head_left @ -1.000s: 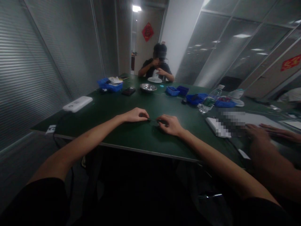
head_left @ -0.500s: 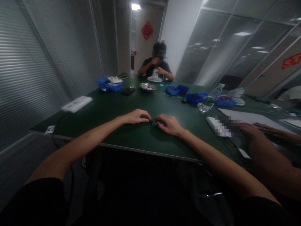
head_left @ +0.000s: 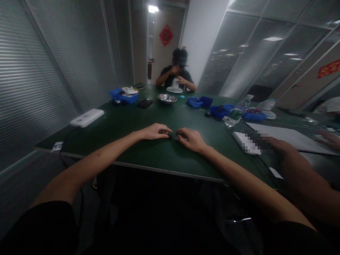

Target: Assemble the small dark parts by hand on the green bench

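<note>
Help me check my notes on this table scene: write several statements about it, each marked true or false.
1. The left hand has a small dark object at its fingertips. True.
2. The right hand grasps the clear bottle. False: the clear bottle stands apart from the right hand.
3. The tabletop is white. False: it is dark green.
4. A metal bowl sits beyond both hands. True.
5. A white box lies left of both hands. True.
</note>
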Tool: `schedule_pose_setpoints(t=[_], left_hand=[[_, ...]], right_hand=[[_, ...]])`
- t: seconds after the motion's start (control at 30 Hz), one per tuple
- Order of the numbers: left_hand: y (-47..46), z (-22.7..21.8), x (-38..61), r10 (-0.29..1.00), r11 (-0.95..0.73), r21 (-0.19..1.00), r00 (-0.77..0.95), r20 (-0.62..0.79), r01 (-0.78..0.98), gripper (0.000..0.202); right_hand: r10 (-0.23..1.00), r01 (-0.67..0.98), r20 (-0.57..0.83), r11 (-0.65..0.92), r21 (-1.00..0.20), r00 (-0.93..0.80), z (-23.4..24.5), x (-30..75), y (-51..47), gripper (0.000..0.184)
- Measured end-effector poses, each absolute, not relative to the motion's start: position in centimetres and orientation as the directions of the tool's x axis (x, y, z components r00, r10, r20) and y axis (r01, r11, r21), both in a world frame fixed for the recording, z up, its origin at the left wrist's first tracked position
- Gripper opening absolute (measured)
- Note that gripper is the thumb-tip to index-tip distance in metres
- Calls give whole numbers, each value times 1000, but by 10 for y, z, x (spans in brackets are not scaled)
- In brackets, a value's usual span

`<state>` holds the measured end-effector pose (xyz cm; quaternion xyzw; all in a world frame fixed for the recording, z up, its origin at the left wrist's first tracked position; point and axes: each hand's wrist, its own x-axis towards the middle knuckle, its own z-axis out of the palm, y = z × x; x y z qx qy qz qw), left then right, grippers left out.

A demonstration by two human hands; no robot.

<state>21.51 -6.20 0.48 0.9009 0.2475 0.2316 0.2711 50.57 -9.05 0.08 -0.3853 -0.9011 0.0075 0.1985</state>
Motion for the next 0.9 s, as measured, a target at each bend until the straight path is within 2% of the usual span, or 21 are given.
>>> schedule_pose_setpoints(t=[0.27,0.47,0.73,0.9], left_hand=[[-60,3,214,550,-774,520,790,271,361,38],[-61,4,215,535,-819,386,808,245,425,41],[-58,2,210,551,-824,298,804,225,482,45],[-40,4,185,646,-762,241,730,223,601,46]], right_hand=[[774,780,338,607,-151,-536,-1,506,-87,31],[789,796,315,589,-140,-528,-3,507,-85,32],[792,803,309,583,-125,-527,-2,506,-85,32],[788,800,299,589,-111,-538,-3,507,-84,32]])
